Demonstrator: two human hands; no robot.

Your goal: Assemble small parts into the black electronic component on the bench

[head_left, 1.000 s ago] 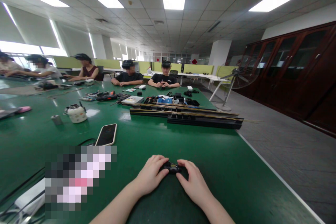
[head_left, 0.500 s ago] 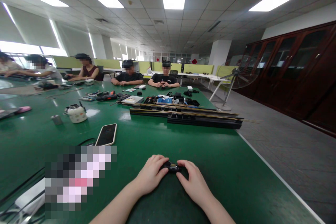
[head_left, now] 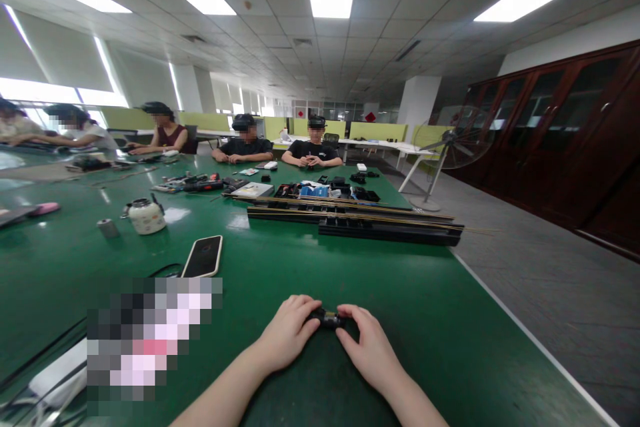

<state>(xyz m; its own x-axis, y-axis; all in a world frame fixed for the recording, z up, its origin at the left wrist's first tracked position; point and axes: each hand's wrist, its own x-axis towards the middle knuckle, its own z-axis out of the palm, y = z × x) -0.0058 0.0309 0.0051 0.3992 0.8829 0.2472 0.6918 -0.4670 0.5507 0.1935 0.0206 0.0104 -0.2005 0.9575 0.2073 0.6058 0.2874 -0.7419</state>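
Observation:
Both of my hands rest on the green table (head_left: 425, 307) near its front edge. Between them sits a small black part (head_left: 327, 318) with a bit of yellow on it. My left hand (head_left: 290, 333) curls its fingers round the part's left end. My right hand (head_left: 367, 347) grips the right end with its fingertips. Most of the part is hidden by my fingers.
A phone (head_left: 203, 256) lies face up to the left. Long black rails with thin rods (head_left: 360, 220) lie across the table further back. A white kettle (head_left: 145, 215), small tools and boxes lie beyond. Several people sit at the far side. A fan (head_left: 450, 147) stands on the floor at right.

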